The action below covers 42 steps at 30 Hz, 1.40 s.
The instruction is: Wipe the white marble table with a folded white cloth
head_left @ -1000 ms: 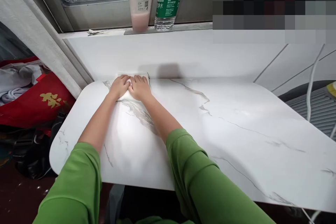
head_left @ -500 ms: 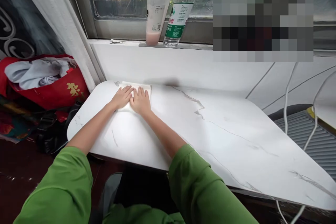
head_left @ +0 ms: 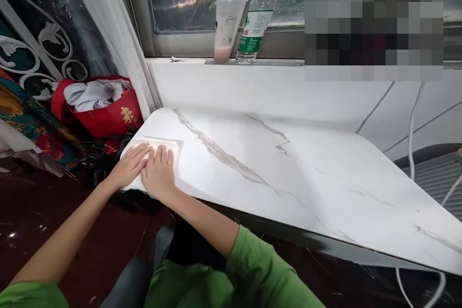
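A folded white cloth (head_left: 169, 146) lies on the near left corner of the white marble-patterned table (head_left: 288, 173). My left hand (head_left: 128, 164) and my right hand (head_left: 159, 171) lie flat on it side by side, fingers stretched out and touching each other. Both press the cloth onto the tabletop close to its front edge. Green sleeves cover my upper arms.
On the window sill stand a plastic cup with pink drink (head_left: 228, 19) and a water bottle with a green label (head_left: 258, 14). A red bag holding clothes (head_left: 97, 106) sits on the floor left of the table. White cables (head_left: 411, 120) hang at the right.
Both hands have slid the cloth from the table's far left edge by the wall to its near left corner. The view has lifted and swung right.
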### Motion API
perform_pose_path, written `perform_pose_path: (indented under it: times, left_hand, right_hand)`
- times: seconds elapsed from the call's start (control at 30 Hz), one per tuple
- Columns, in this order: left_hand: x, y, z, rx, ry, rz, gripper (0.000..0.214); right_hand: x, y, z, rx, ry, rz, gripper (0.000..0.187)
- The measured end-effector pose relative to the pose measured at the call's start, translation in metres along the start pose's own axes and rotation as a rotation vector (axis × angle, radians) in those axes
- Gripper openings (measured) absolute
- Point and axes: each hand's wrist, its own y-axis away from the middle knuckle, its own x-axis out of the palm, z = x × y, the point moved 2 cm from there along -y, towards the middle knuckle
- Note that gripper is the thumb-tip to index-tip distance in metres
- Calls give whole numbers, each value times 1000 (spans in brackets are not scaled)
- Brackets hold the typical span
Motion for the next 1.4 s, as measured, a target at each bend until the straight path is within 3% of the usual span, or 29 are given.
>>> perform_pose_path:
  times: [0.1, 0.2, 0.53, 0.73, 0.9, 1.13, 1.4]
  left_hand:
    - [-3, -2, 9, 16, 8, 17, 56]
    - [-3, -22, 22, 24, 15, 38, 57]
    - [12, -153, 57, 33, 30, 47, 53]
    - [28, -224, 70, 146, 41, 44, 51]
    - [37, -269, 75, 146, 62, 49, 51]
    - [43, -301, 81, 208, 44, 60, 51]
    - [44, -298, 77, 131, -28, 23, 53]
  right_hand:
    - [7, -5, 6, 1, 12, -44, 65]
    - [13, -23, 0, 6, 39, -65, 66]
    - [20, -127, -67, 123, 91, -120, 61]
    - [19, -170, -103, 219, 117, -138, 60]
    - [17, -202, -132, 263, 144, -135, 58]
    - [14, -227, -151, 278, 155, -134, 57]
    - [4, -228, -172, 135, 77, 32, 61]
